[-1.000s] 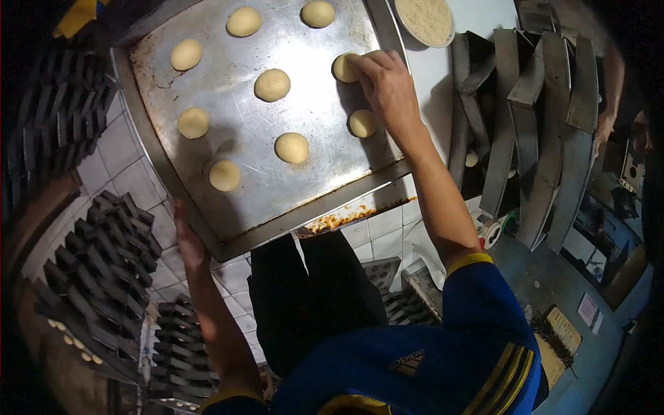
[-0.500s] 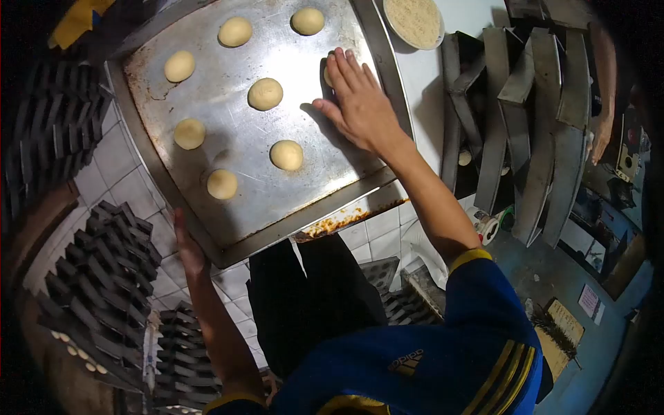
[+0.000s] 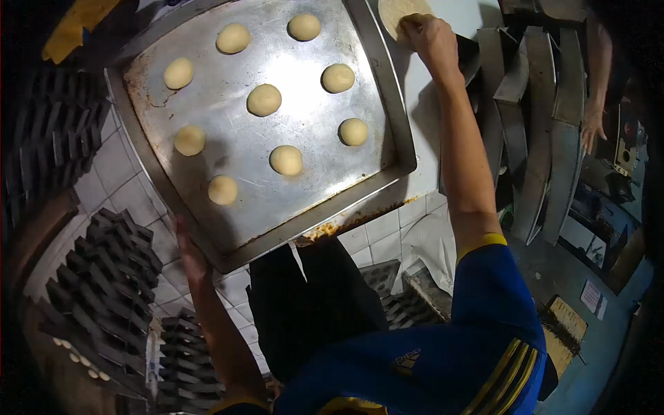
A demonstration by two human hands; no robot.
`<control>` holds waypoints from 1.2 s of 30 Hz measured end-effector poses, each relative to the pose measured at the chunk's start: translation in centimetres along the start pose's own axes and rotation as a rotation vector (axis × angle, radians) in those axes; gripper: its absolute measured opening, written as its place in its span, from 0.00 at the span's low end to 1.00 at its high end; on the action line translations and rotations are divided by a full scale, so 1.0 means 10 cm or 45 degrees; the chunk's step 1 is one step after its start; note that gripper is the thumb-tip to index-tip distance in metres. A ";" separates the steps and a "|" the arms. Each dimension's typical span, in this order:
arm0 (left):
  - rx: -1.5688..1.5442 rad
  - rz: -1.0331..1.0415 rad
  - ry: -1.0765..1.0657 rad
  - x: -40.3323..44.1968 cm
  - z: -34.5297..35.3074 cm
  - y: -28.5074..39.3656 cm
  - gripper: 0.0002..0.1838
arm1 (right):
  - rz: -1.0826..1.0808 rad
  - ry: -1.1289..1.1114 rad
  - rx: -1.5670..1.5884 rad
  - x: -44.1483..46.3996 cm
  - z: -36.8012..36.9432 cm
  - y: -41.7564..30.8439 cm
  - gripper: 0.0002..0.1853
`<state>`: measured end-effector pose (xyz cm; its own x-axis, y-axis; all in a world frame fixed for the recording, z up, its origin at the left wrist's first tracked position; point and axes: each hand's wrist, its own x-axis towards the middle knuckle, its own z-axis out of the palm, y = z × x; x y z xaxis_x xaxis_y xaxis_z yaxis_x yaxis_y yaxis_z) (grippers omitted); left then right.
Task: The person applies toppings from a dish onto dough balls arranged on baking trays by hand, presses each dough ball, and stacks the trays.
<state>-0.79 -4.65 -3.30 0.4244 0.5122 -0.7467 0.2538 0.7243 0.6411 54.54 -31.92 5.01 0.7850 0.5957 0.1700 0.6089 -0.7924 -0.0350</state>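
Note:
Several round dough pieces, one of them a ball [image 3: 264, 100] near the middle, lie apart on a worn metal tray [image 3: 249, 200] with raised sides. My left hand [image 3: 191, 252] is against the outside of the tray's lower left corner, its fingers along the wall. Beyond the tray's right side, my right hand [image 3: 430, 41] is over a round bowl of pale crumbs [image 3: 395, 12], fingertips pinched together at its edge. Whatever those fingertips hold is too small to make out.
Stacked metal trays [image 3: 546, 131] stand to the right, with another person's hand [image 3: 593, 128] behind them. Dark stacked racks [image 3: 104, 270] fill the left side. White floor tiles [image 3: 384, 232] show below the tray. A yellow cloth [image 3: 72, 31] is at the upper left.
My right hand has left the dough at the tray's right side and moved up and right to the bowl, its fingers closing. Two dough pieces it covered now show. My left hand stays at the corner.

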 end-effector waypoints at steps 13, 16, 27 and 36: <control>0.010 -0.027 0.009 0.04 -0.06 -0.02 0.40 | 0.465 -0.203 1.334 0.06 -0.11 -0.39 0.19; -0.017 -0.009 -0.034 0.03 -0.05 -0.02 0.40 | 0.200 -0.234 1.191 0.10 0.05 -0.87 0.17; -0.047 -0.017 -0.056 0.10 -0.15 -0.09 0.42 | -0.447 0.123 0.211 0.05 0.53 -1.56 0.15; -0.032 0.017 -0.021 -0.02 0.06 0.04 0.44 | -0.338 0.028 0.265 -0.26 0.38 -1.66 0.27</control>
<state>-0.24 -4.68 -2.79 0.4417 0.5142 -0.7352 0.2266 0.7289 0.6460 42.82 -19.87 1.38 0.5947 0.7730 0.2211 0.8038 -0.5651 -0.1863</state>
